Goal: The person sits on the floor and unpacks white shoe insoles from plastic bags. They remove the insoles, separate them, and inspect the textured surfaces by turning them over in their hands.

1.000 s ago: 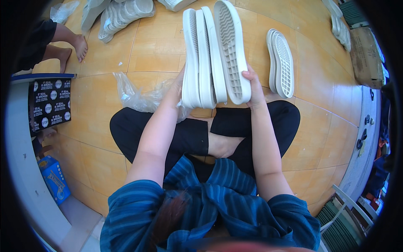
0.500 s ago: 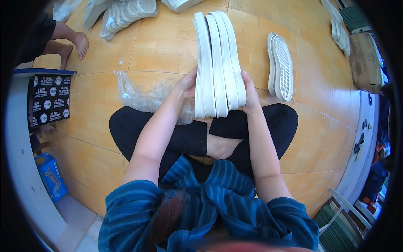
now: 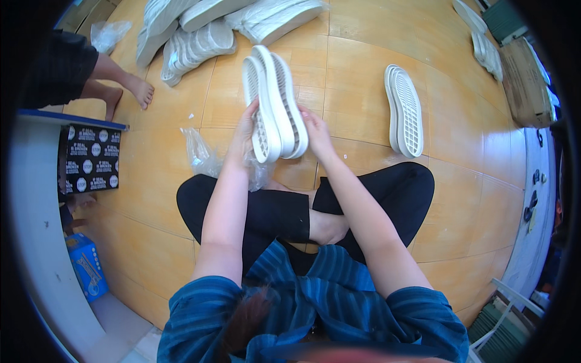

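Between both palms I hold a small bundle of white shoe soles (image 3: 264, 112), upright above the floor in front of my crossed legs. Their lattice-patterned faces show partly, and the soles spread slightly apart. My left hand (image 3: 244, 130) is closed on the bundle's left side, its fingers partly hidden behind it. On the right edge, my right hand (image 3: 316, 132) grips with the thumb in front. Crumpled clear plastic bags (image 3: 203, 156) lie beside my left knee, partly behind my left forearm. Farther right, another set of white soles (image 3: 404, 112) rests on the floor, grid side showing.
Plastic-wrapped sole bundles (image 3: 200, 45) are piled at the far left. Another person's bare feet (image 3: 140, 91) are near a black patterned box (image 3: 91, 158). A blue box (image 3: 86, 266) stands at the left, a cardboard carton (image 3: 525, 81) at the right.
The soles have moved left and turned, so their lattice faces show instead of mostly smooth side walls. Both hands moved with them. The whole view has shifted somewhat.
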`<state>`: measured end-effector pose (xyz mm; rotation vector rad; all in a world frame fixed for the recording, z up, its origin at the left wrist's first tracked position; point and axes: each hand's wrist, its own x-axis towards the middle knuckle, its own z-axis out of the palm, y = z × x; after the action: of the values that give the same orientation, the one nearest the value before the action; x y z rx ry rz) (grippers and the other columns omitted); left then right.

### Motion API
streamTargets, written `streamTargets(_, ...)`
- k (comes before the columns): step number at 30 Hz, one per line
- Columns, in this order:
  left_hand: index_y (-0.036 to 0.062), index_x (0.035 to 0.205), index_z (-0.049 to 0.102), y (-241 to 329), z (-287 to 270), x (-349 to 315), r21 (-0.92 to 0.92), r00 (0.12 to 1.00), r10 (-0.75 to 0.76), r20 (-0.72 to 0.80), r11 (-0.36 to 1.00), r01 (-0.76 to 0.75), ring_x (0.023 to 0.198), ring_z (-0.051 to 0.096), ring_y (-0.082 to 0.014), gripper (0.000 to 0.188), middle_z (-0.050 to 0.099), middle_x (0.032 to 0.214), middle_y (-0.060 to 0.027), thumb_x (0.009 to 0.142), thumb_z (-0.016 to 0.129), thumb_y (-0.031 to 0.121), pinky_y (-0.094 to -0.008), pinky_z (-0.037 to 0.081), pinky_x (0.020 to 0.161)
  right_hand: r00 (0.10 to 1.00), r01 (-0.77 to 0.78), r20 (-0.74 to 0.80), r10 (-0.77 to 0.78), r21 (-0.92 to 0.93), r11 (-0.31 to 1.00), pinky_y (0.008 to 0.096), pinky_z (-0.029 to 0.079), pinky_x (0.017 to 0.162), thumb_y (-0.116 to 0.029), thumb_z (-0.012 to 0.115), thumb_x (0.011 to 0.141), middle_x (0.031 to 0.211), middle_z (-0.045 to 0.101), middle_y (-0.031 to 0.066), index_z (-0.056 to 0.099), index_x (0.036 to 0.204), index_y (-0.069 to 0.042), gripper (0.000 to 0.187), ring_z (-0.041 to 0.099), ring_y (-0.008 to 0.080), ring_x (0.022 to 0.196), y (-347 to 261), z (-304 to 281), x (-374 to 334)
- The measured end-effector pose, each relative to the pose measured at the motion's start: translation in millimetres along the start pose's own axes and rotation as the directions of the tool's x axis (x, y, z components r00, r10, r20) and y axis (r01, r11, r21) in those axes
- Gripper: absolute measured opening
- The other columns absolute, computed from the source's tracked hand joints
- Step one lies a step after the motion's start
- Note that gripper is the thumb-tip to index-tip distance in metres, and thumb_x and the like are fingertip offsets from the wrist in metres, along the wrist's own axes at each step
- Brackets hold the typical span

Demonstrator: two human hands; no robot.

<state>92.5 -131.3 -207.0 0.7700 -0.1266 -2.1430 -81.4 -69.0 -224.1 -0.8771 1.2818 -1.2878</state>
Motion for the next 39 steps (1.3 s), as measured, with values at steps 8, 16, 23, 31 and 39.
streamTargets(8, 0.0003, 0.123, 0.057, 30.1, -46.2, 12.2, 0.548, 0.949, 0.108, -0.295, 0.833, 0.076, 0.091, 0.069, -0.0221, 0.046, 0.068, 0.109, -0.013, 0.089, 0.07, 0.029, -0.0372, 0.059, 0.076, 0.968, -0.049, 0.215, 0.127, -0.334, 0.941, 0.0312, 0.046, 0.096, -0.013, 0.053, 0.095, 0.125, 0.064, 0.0123, 0.055, 0.133, -0.003, 0.039, 0.061, 0.0204, 0.112, 11.7, 6.9, -10.2)
streamTargets(16, -0.0002, 0.132, 0.047, 5.1, 18.4, -8.5, 0.99, 0.383, 0.923, 0.03, -0.082, 0.119, 0.115, 0.054, -0.0289, 0.062, 0.053, 0.131, -0.0155, 0.082, 0.075, 0.023, -0.0406, 0.043, 0.096, 0.673, 0.438, -0.455, -0.583, -0.391, 0.81, 0.0277, 0.049, 0.08, -0.017, 0.06, 0.095, 0.103, 0.067, 0.0058, 0.064, 0.113, -0.002, 0.023, 0.061, 0.0134, 0.09, -121.8, -212.8, 2.2)
streamTargets(23, 0.0063, 0.113, 0.063, -99.3, 132.0, -3.3, 0.78, 0.638, 0.553, 0.536, -0.037, -0.624, 0.118, 0.053, -0.0248, 0.027, 0.058, 0.125, -0.0125, 0.087, 0.066, 0.013, -0.034, 0.04, 0.097, 0.786, -0.325, -0.434, 0.44, 0.315, 0.891, 0.033, 0.047, 0.095, -0.038, 0.064, 0.09, 0.127, 0.058, 0.0174, 0.051, 0.128, 0.005, 0.059, 0.058, 0.0244, 0.116, -64.1, -291.8, 20.5)
streamTargets(31, 0.0066, 0.136, 0.05, -164.9, 151.6, 51.3, 0.876, 0.86, 0.196, 0.47, 0.017, -0.483, 0.132, 0.044, -0.0278, 0.05, 0.046, 0.142, -0.0149, 0.095, 0.06, 0.033, -0.0408, 0.037, 0.106, 0.735, -0.244, -0.659, 0.157, -0.042, 0.969, 0.038, 0.047, 0.095, -0.048, 0.071, 0.081, 0.129, 0.054, 0.0253, 0.029, 0.142, 0.009, 0.093, 0.055, 0.0296, 0.119, -59.1, -263.7, 23.2)
streamTargets(39, -0.0035, 0.144, 0.032, -179.8, 105.9, 92.1, 0.915, 0.968, 0.235, 0.084, 0.366, -0.169, 0.126, 0.049, -0.0288, 0.074, 0.046, 0.14, -0.024, 0.094, 0.059, 0.043, -0.0358, 0.039, 0.105, 0.959, -0.166, -0.285, 0.005, -0.542, 0.824, 0.037, 0.042, 0.102, -0.05, 0.081, 0.069, 0.135, 0.049, 0.0271, 0.032, 0.145, 0.002, 0.104, 0.053, 0.0338, 0.122, -11.9, -226.7, 50.1)
